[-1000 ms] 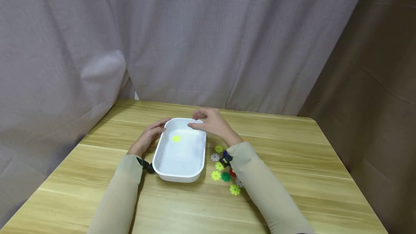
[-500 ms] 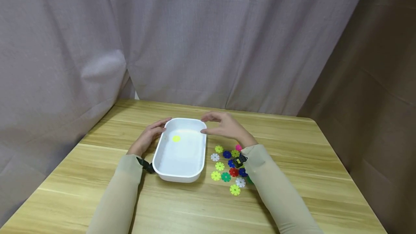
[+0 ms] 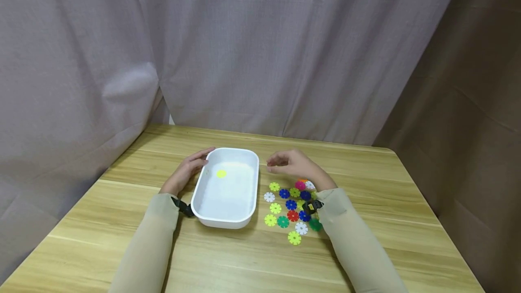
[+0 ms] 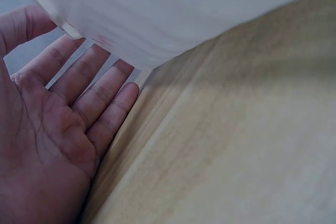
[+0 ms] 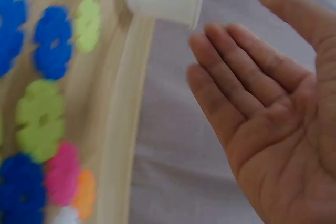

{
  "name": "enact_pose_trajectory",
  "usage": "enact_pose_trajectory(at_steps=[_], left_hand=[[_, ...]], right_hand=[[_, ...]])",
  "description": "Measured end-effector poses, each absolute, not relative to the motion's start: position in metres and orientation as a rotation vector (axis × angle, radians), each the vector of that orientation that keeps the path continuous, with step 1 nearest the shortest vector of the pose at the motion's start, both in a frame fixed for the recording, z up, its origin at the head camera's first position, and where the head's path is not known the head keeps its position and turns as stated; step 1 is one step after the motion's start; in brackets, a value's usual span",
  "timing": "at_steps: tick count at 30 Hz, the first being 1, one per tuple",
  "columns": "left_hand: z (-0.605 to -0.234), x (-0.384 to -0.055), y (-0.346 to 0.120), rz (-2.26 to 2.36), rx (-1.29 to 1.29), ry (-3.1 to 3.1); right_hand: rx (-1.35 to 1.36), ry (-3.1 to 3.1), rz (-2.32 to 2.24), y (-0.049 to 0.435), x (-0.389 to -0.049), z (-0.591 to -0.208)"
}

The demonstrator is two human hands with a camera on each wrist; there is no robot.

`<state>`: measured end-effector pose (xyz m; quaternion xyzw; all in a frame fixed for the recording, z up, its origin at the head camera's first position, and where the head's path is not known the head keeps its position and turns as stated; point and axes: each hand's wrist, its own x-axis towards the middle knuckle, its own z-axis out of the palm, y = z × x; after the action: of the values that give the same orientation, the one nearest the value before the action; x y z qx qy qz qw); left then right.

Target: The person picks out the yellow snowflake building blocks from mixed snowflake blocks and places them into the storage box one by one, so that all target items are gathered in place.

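Note:
A white rectangular tray (image 3: 224, 198) stands on the table with one yellow disc (image 3: 221, 173) lying inside. My left hand (image 3: 187, 171) rests against the tray's far left side, thumb at the rim. In the left wrist view, the fingers (image 4: 94, 85) extend fairly straight along the outer wall, their tips partly hidden behind it. To the right of the tray my right hand (image 3: 295, 164) hovers with nothing in it, its fingers loosely extended in the right wrist view. Below it lie several notched plastic discs, among them a red disc (image 3: 292, 215) and a pink disc (image 3: 300, 185).
The wooden table (image 3: 390, 220) runs back to a grey curtain (image 3: 260, 58). A darker curtain (image 3: 460, 103) hangs at the right side. Yellow, blue, green and white discs are spread flat between the tray and the right forearm (image 3: 354, 234).
My right hand has moved from over the tray's far right corner to the right and slightly toward me, uncovering more discs. My left hand and the tray have stayed in place.

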<state>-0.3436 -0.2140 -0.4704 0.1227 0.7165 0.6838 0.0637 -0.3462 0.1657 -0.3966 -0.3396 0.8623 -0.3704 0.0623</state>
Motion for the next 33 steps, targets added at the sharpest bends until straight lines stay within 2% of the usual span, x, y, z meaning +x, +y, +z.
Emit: enact_pose_trajectory(at_steps=[9,14,33], left_hand=[[-0.469,-0.346,-0.218,2.066,0.381,2.157],[-0.469,-0.347,-0.218,2.06,0.385,2.149],[-0.471,-0.348,-0.222,2.053,0.341,2.148]], right_hand=[[-0.935,2.562,-0.942,0.181,-0.348,-0.423],[-0.984,2.611,-0.794,0.177,-0.349,-0.43],[-0.956,2.678,-0.712,0.169,-0.35,-0.437]])
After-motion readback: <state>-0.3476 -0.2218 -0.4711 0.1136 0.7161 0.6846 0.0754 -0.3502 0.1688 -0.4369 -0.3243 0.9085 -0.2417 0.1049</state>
